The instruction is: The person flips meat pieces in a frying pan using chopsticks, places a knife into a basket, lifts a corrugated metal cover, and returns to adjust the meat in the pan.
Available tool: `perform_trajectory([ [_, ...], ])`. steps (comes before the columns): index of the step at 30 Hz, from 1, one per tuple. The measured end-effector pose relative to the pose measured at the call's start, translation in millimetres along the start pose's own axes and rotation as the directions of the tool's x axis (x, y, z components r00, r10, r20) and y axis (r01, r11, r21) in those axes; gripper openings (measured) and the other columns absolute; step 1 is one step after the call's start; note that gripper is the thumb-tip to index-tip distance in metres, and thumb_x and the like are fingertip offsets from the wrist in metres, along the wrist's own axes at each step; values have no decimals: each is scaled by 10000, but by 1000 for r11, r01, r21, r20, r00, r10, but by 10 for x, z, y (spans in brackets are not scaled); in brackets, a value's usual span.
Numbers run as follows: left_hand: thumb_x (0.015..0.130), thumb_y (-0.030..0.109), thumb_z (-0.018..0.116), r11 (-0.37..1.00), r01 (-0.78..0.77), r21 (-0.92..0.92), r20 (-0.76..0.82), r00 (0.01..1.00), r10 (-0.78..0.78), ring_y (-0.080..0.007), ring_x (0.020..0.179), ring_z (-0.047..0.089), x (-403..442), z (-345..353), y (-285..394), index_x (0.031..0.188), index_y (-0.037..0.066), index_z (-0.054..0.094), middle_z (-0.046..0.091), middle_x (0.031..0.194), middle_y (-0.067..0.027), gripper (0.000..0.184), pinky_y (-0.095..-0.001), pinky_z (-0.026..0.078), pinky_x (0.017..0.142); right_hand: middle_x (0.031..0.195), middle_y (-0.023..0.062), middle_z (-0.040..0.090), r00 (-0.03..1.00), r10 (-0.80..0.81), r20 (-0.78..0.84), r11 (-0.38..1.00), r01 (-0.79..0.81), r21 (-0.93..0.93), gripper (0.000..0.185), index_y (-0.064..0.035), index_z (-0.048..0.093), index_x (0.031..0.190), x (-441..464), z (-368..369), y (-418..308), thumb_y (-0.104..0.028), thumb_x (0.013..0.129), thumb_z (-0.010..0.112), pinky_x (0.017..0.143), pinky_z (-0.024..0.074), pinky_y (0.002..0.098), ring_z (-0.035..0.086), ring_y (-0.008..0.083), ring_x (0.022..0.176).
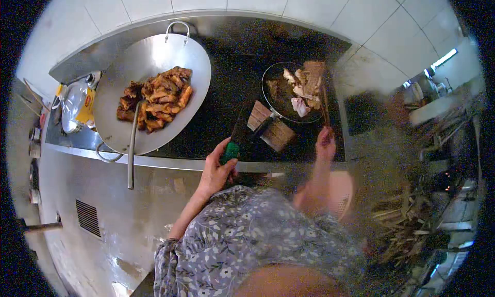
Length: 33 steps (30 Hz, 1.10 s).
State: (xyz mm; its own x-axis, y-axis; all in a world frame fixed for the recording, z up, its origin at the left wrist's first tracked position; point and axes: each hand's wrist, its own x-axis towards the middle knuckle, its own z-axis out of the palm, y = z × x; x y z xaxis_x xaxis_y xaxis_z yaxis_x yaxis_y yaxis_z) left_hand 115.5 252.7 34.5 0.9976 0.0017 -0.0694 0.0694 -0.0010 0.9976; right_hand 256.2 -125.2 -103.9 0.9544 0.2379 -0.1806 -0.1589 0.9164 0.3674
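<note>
My left hand [215, 168] is closed around the green handle of a knife [230, 151], its dark narrow blade pointing up and away from me. At the right, my right hand [325, 142] grips thin brown chopsticks [325, 109], whose far ends reach the right side of a frying pan [265, 93]. Pale pieces of meat [304, 91] lie in the pan, one of them pinkish-white. The pan's black handle [264, 127] points toward me, across brown brick-like blocks [279, 135].
A large steel wok [116, 91] with browned meat pieces [164, 98] stands at the left. A long ladle handle [131, 163] sticks out over the counter edge. Clear plastic packaging [77, 103] lies beyond the wok. Steam blurs the right side, near stacked sticks [402, 225].
</note>
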Motion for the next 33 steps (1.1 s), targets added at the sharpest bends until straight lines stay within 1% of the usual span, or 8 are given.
perform_trajectory([
  [3,774,-20,502,995,69,-76,7,998,-68,-96,538,501,-11,0,-16,1257,66,335,538,833,-51,518,-224,415,442,960,193,579,992,-123,-36,991,121,-55,193,27,584,922,28,25,-62,-124,826,511,748,521,364,552,312,923],
  [8,774,-24,497,998,5,-59,-9,1000,-6,-90,532,495,-27,-13,56,1259,73,334,529,833,-39,522,-222,407,431,971,201,574,996,-91,8,983,91,-161,195,25,579,932,20,20,-54,-126,828,513,744,522,359,558,318,910],
  [11,772,-30,495,1000,-20,-22,-4,1000,20,-87,537,492,-2,-1,100,1259,74,335,524,840,-34,523,-223,404,428,968,206,575,980,-197,-27,968,190,-165,196,19,579,922,20,-17,-45,-141,837,508,731,525,365,570,328,881],
  [15,770,-38,490,999,-38,-38,106,994,41,-86,551,492,68,63,185,1259,78,337,519,855,-29,526,-217,400,426,974,210,572,984,-178,-18,962,171,-212,204,14,582,916,-12,-18,-31,-157,847,495,721,527,379,570,339,877],
  [18,775,-25,493,965,98,-242,230,972,-41,-85,559,488,94,77,257,1257,80,340,514,836,-22,516,-211,396,425,962,195,581,985,-175,-1,956,170,-240,214,11,583,917,-61,-15,4,-170,854,487,711,530,385,566,343,886],
  [24,786,-7,501,957,169,-237,232,966,-113,-85,552,485,132,153,363,1257,79,341,510,820,-14,505,-205,398,424,936,162,599,977,-214,-8,947,206,-246,223,6,585,910,-123,11,97,-180,864,471,703,534,391,560,349,897],
  [27,788,-2,505,949,192,-251,236,963,-132,-86,542,484,133,172,357,1257,75,340,513,811,-17,503,-207,400,420,901,139,610,956,-294,13,903,282,-323,220,11,580,910,-121,3,133,-173,867,467,708,534,392,558,349,900],
  [33,782,-3,509,950,220,-224,243,956,-164,-88,523,486,182,196,345,1254,67,344,522,791,-25,505,-212,401,409,873,134,610,968,-241,67,893,248,-375,214,22,570,918,-117,23,132,-158,867,464,725,529,402,553,349,899],
])
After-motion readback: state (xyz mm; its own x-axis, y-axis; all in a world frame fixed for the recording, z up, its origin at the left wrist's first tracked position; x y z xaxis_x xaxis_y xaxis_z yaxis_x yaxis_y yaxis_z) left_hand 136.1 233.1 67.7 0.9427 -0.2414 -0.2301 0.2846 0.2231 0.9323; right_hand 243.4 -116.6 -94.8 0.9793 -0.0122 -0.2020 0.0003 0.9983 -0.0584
